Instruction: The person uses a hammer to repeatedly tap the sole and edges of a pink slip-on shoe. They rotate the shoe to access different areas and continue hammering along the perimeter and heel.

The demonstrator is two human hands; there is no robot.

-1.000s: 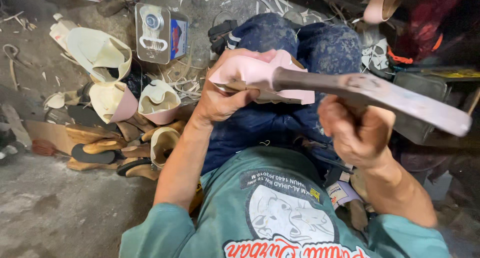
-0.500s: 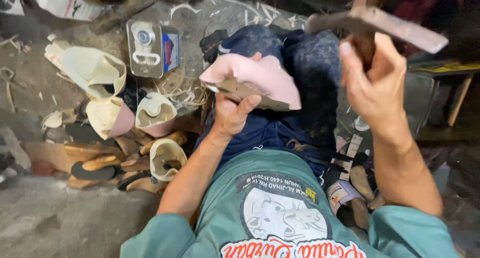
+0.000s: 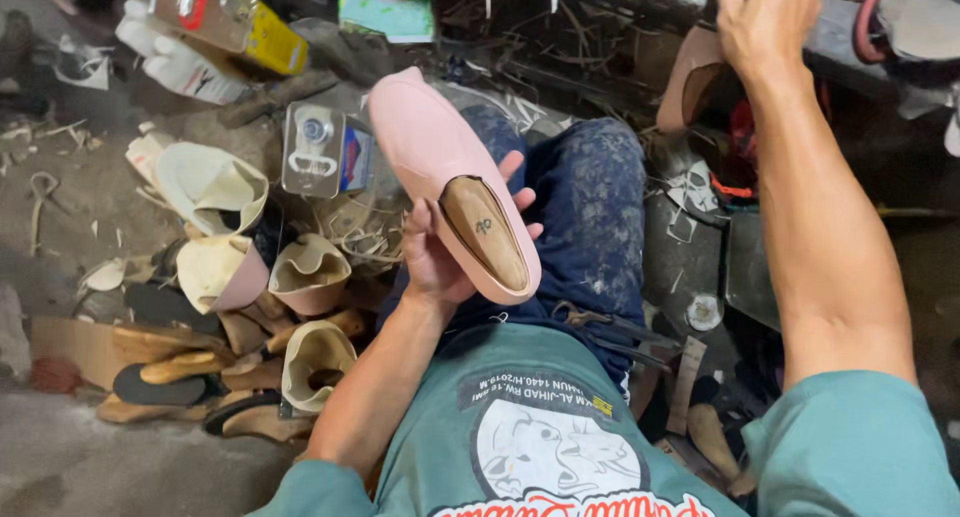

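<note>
Left hand [image 3: 450, 257] grips a smooth pink shoe upper [image 3: 430, 147] stretched over a wooden last [image 3: 487, 232]. Right hand [image 3: 765, 17] is raised; whether it grips anything, I cannot tell. Cream uppers [image 3: 305, 272] crowd the floor.

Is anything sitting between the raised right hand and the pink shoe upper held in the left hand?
Nothing visible does. The left hand holds the pink shoe upper on its wooden last above the lap. The right hand is raised at the top of the frame, apart from it, with only the jeans-clad knee below the gap.

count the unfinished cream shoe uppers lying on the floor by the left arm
4: one furthest away, one below it with a pink side, one beside that, one nearest the elbow. More may be hidden in the clutter.
</note>
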